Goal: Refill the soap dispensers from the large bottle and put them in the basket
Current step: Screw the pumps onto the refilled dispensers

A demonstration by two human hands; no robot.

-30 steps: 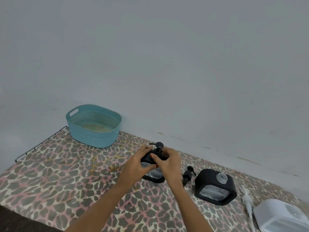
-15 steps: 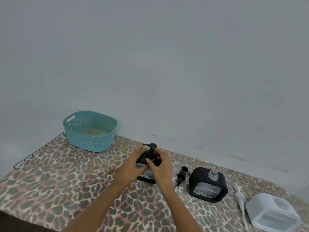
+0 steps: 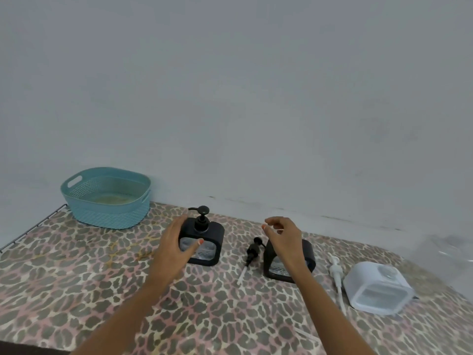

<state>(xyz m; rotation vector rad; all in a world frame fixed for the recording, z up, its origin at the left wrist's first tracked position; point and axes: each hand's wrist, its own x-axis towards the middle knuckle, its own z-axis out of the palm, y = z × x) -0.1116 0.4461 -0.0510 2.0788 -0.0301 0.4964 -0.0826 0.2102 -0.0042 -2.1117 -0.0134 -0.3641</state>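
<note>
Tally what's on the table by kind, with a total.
Dispensers: 3, namely capped black dispenser, open black dispenser, white dispenser
Loose pumps: 2, namely loose black pump, loose white pump
Baskets: 1, namely basket
Total: 6

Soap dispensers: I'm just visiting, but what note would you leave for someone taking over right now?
Left grip holds the black dispenser, pump fitted.
Right grip hovers empty over the second black dispenser, pump off; its black pump lies beside it.
White dispenser and loose white pump sit at the right.
Teal basket holds no dispenser.
Done: one pump fitted.
To do: fit two pumps, basket all three. Fill levels unclear.
</note>
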